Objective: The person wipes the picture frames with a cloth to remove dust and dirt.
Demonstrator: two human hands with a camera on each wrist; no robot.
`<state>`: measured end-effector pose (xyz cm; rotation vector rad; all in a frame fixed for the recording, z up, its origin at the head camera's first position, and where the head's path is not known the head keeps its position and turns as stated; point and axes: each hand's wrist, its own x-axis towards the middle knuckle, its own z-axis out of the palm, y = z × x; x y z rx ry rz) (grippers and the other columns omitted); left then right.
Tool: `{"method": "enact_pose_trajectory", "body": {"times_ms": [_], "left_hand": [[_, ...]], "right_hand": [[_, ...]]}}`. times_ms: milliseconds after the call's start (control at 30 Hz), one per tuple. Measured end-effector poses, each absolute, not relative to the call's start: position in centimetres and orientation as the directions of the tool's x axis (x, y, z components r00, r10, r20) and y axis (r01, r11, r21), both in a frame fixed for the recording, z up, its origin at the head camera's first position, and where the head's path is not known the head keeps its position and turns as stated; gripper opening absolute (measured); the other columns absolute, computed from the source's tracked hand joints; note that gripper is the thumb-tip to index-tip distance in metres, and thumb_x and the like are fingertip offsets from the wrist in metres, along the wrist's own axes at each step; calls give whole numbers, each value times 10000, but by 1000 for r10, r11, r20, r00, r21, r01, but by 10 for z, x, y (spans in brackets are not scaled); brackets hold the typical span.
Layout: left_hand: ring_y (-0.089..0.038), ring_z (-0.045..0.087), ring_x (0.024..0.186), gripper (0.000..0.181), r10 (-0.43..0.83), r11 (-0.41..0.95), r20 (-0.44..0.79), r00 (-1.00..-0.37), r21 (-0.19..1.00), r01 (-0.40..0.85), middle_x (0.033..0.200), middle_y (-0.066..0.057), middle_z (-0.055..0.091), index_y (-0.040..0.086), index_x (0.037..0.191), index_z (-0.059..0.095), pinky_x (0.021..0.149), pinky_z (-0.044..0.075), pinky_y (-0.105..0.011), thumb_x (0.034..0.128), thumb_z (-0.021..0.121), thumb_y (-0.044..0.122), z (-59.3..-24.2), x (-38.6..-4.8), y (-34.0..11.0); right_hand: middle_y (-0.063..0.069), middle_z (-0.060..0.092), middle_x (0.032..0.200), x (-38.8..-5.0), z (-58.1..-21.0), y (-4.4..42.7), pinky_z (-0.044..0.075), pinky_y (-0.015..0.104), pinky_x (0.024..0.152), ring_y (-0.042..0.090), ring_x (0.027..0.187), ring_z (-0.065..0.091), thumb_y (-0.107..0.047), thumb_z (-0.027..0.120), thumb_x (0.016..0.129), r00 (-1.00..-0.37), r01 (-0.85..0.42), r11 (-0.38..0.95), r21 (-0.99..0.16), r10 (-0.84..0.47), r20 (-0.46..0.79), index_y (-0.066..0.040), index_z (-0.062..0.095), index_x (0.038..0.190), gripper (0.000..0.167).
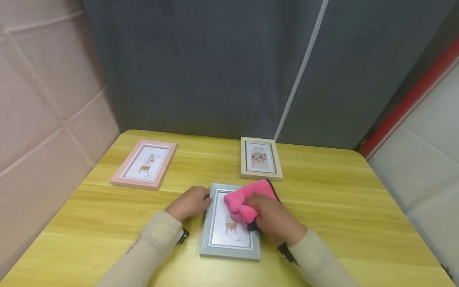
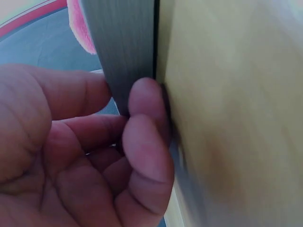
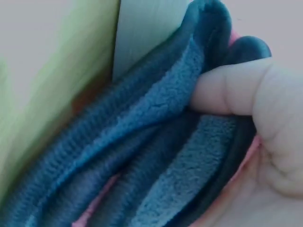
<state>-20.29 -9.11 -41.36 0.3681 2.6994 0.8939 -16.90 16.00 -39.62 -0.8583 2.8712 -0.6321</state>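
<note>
A grey-blue picture frame [image 1: 229, 254] lies face up near the front middle of the table. My left hand [image 1: 191, 202] grips its upper left edge. In the left wrist view, the thumb and curled fingers of that hand [image 2: 85, 151] meet the frame's side [image 2: 125, 42]. A folded pink cloth [image 1: 258, 187] with dark edging covers the upper right of the frame's picture. Bunching the cloth, my right hand [image 1: 274, 217] holds it against the frame. Up close in the right wrist view, the thumb presses into folds of the cloth's grey-blue side [image 3: 161, 94].
Toward the back left of the yellow wood-grain table [image 1: 340, 207] lies a pink picture frame [image 1: 138, 183]. A cream picture frame [image 1: 261, 175] lies at the back right, just beyond the cloth. A dark grey panel [image 1: 193, 71] stands along the table's far edge.
</note>
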Motion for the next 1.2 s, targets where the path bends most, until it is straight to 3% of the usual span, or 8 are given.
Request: {"method": "enact_pose_trajectory", "body": {"times_ms": [167, 233, 367, 467, 633, 800, 1067, 1200], "left_hand": [[-170, 468, 584, 281, 304, 772, -194, -933, 624, 122, 628, -30, 443, 84, 727, 566, 546, 424, -309, 1005, 551, 123, -414, -201, -91], [-167, 465, 585, 286, 310, 771, -189, -932, 624, 130, 626, -25, 439, 86, 719, 558, 546, 422, -308, 1003, 554, 124, -414, -201, -91], [-161, 456, 582, 305, 321, 771, -170, -932, 618, 153, 616, -17, 427, 93, 696, 535, 548, 415, -307, 998, 558, 125, -415, -201, -92], [-163, 459, 577, 306, 315, 769, -172, -933, 622, 145, 616, -20, 431, 97, 696, 534, 543, 417, -309, 1000, 553, 127, -415, -202, -92], [-162, 459, 573, 307, 319, 766, -173, -932, 627, 146, 617, -20, 435, 96, 697, 533, 539, 415, -305, 1001, 553, 124, -414, -202, -92], [-156, 456, 582, 296, 341, 764, -165, -925, 622, 171, 618, -11, 432, 99, 704, 544, 549, 411, -301, 999, 559, 116, -414, -203, -91], [-159, 455, 582, 292, 339, 773, -166, -926, 610, 174, 619, -14, 426, 98, 710, 547, 544, 410, -304, 1000, 562, 124, -415, -203, -90], [-170, 473, 593, 270, 324, 776, -192, -926, 614, 145, 636, -31, 458, 91, 741, 573, 556, 421, -310, 1008, 550, 131, -414, -203, -90]], "right_hand": [[6, 680, 1198, -160, -387, 161, 428, 392, 1052, 206, 1217, 573, 55, 658, 830, -747, -650, 718, -248, -664, 37, -137, 741, 1145, 378], [-7, 682, 1194, -152, -381, 160, 448, 360, 1028, 176, 1176, 592, 88, 658, 783, -695, -706, 674, -217, -719, 29, -149, 745, 1149, 445], [-97, 688, 1128, -134, -370, 151, 458, 308, 1005, 111, 1141, 590, 23, 720, 802, -601, -775, 592, -223, -799, -31, -198, 747, 1140, 405], [-142, 686, 1113, -124, -368, 145, 448, 294, 1011, 101, 1165, 573, -70, 768, 823, -574, -781, 581, -227, -812, -103, -227, 741, 1144, 358], [-110, 702, 1123, -120, -370, 147, 454, 319, 1009, 132, 1191, 581, -93, 770, 812, -621, -750, 636, -182, -772, -140, -210, 759, 1092, 304], [-33, 687, 1205, -129, -371, 161, 433, 398, 1044, 211, 1250, 557, -47, 753, 776, -712, -641, 725, -252, -684, -156, -169, 777, 1037, 290], [36, 598, 1367, -162, -386, 177, 367, 461, 1099, 274, 1331, 480, 56, 616, 863, -835, -503, 799, -331, -547, -52, -101, 735, 1180, 373], [41, 575, 1398, -174, -394, 182, 351, 464, 1110, 275, 1347, 462, 31, 591, 911, -849, -491, 800, -345, -527, -14, -122, 723, 1219, 369]]}}
